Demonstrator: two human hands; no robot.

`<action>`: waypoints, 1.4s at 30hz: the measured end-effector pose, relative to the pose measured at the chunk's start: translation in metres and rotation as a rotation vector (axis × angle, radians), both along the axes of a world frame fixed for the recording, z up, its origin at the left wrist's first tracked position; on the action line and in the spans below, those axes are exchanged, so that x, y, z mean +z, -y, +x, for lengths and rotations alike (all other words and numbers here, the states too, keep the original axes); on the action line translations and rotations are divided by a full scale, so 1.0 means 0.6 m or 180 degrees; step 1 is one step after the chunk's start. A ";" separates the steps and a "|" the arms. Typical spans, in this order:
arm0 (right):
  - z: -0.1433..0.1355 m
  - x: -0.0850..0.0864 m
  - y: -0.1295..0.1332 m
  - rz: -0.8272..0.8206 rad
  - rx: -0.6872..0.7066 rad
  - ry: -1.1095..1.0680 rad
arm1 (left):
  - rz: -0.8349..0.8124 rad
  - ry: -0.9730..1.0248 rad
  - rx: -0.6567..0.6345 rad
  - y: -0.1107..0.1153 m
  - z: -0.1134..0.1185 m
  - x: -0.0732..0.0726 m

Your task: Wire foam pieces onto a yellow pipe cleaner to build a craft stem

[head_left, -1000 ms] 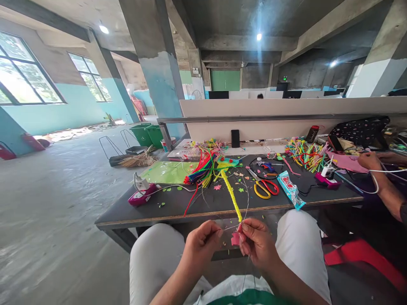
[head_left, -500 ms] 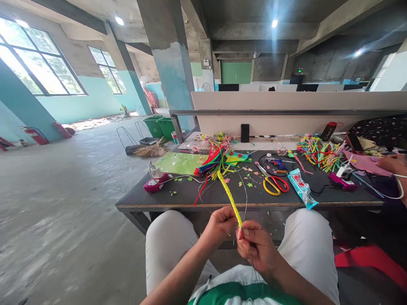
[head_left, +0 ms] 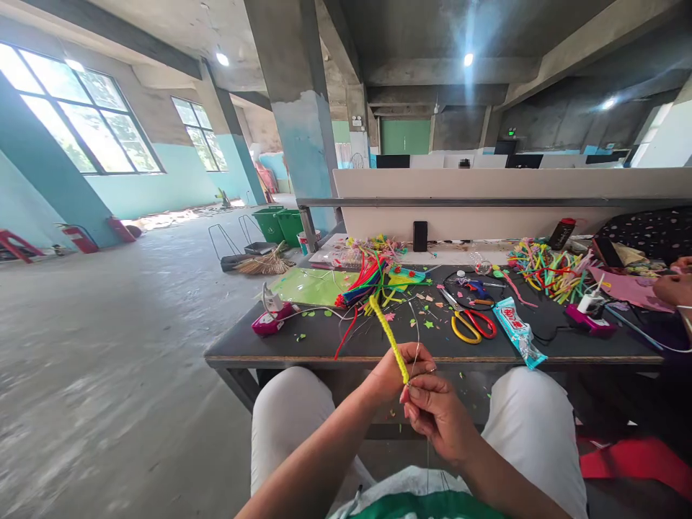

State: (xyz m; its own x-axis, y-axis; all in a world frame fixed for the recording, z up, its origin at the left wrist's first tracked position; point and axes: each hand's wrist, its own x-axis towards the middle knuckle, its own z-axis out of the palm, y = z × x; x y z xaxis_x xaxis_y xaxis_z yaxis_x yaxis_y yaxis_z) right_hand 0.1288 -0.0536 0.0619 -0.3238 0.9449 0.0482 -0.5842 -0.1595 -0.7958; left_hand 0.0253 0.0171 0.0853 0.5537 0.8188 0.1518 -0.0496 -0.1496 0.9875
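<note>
A yellow fuzzy stem (head_left: 390, 336), which looks like pipe cleaner wound round a core, slants up and away over the table edge. My right hand (head_left: 440, 414) pinches its lower end between thumb and fingers, with thin wires hanging below. My left hand (head_left: 397, 371) is behind the stem, its fingers curled closed beside a thin wire (head_left: 415, 324) that runs up from the pinched end. It appears to grip this wire, though its fingertips are partly hidden. Beyond the stem's top lies a bundle of coloured pipe cleaners (head_left: 368, 280).
Scissors (head_left: 469, 321), a blue wrapped packet (head_left: 517, 333), a blue glue gun (head_left: 478, 290) and a pink power strip (head_left: 272, 319) lie on the dark table (head_left: 324, 347). A phone (head_left: 420, 236) leans at the back. Another person's hand (head_left: 673, 290) is at the far right.
My left hand has moved right, from beside the stem to behind it and closer to my right hand. My right hand keeps its pinch. The view has shifted slightly.
</note>
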 end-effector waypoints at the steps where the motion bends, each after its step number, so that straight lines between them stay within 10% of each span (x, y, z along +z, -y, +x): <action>1: 0.003 0.005 -0.004 0.0116 -0.0188 0.0153 | 0.0313 -0.0036 0.0190 -0.003 -0.001 0.005; 6: 0.020 0.013 -0.020 0.0596 -0.1128 0.0859 | 0.0877 0.0303 0.1395 0.017 -0.014 0.002; 14: 0.018 0.017 -0.029 0.0809 -0.1378 0.1472 | -0.0594 0.1266 0.0813 0.080 -0.005 -0.009; 24: 0.013 0.029 -0.036 0.0775 -0.0858 0.1417 | -0.0945 0.1710 0.1291 0.032 -0.033 0.047; 32: 0.044 0.059 -0.043 0.2615 -0.2529 0.2874 | -0.0229 0.1129 0.1248 -0.003 -0.056 0.034; 42: -0.003 0.033 -0.077 0.1211 -0.1515 0.2071 | 0.0027 0.0537 0.1420 0.013 -0.044 -0.016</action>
State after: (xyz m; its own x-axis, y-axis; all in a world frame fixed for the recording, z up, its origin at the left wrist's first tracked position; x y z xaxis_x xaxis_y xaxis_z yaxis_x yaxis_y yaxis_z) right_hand 0.1267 -0.0077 0.0819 0.0262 0.9437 0.3297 0.0650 0.3275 -0.9426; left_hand -0.0013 0.0093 0.0759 0.1154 0.9693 0.2170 -0.1381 -0.2007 0.9699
